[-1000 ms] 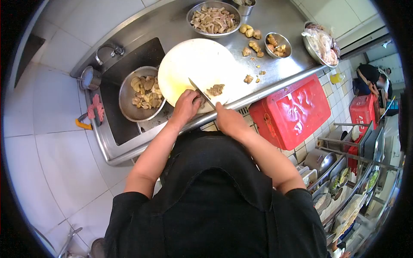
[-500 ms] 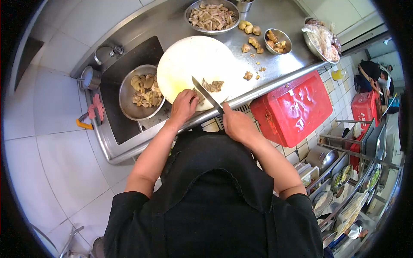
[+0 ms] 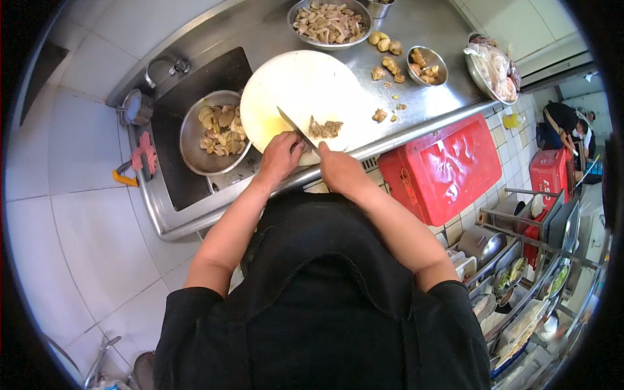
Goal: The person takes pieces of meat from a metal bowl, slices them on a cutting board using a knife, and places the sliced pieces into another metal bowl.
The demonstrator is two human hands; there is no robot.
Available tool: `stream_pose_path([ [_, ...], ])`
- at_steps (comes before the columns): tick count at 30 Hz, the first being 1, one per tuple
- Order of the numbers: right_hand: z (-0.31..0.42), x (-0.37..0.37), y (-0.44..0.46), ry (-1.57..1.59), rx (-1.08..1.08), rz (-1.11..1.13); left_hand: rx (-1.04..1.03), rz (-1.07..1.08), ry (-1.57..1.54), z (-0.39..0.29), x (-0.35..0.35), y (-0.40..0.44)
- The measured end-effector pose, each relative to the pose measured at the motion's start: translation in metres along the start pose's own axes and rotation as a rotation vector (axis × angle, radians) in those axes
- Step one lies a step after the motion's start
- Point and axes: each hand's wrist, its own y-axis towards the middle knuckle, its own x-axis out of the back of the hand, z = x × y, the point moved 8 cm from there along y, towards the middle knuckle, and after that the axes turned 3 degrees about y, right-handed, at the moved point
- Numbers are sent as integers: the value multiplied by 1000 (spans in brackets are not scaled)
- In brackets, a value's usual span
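On the round white cutting board, my right hand is closed round the handle of a knife, whose blade slants up and left across the board. My left hand lies at the board's near edge, its curled fingers pressed on a piece of meat beside the blade; the fingers hide most of it. Just right of the blade is a small pile of sliced meat. A steel bowl of larger meat pieces stands in the sink, left of the board.
Behind the board stands a bowl of cut strips. Ginger pieces and a small bowl lie to the right, with a bowl of bagged meat beyond. A red bin is below the counter. Another person stands far right.
The sliced pile right of the blade has grown since the first frame. My right hand and the knife moved right, then back left towards my left hand.
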Motion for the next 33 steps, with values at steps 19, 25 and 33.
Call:
stream_pose_path([
  [19, -18, 25, -46, 37, -49, -65, 82, 2, -54, 13, 2, -11],
  [25, -1, 33, -68, 23, -8, 22, 111, 20, 10, 15, 2, -10],
  [33, -4, 17, -37, 43, -11, 83, 101, 87, -3, 14, 2, -4],
])
